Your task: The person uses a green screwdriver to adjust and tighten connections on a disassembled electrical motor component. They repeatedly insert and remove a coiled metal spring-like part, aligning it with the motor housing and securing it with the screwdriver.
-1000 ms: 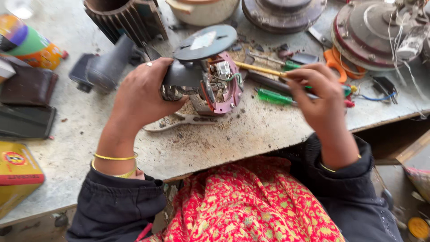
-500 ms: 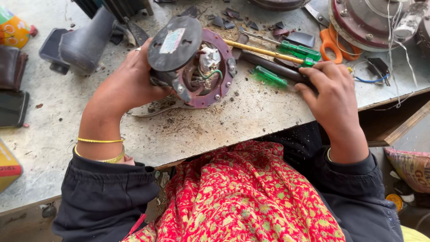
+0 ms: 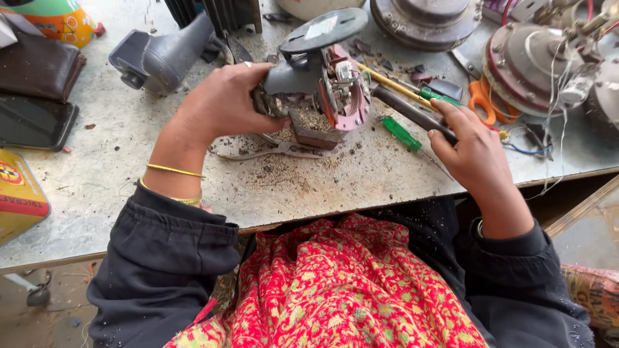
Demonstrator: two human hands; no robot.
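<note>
My left hand grips a small electric motor with a dark round end cap, a pink end plate and exposed wiring. The motor rests tilted on the dusty grey workbench. My right hand is closed around the dark handle of a tool, whose end points toward the motor's pink plate. A pair of pliers lies on the bench just under the motor. A green-handled screwdriver lies between the motor and my right hand.
A grey plastic housing sits at the back left, near a dark wallet and a black phone. A yellow tin lies at the left edge. Round motor parts, orange-handled scissors and loose wires crowd the back right.
The motor has been turned from facing up to lying on its side on the bench. My right hand has closed on the dark-handled tool and brought it toward the motor.
</note>
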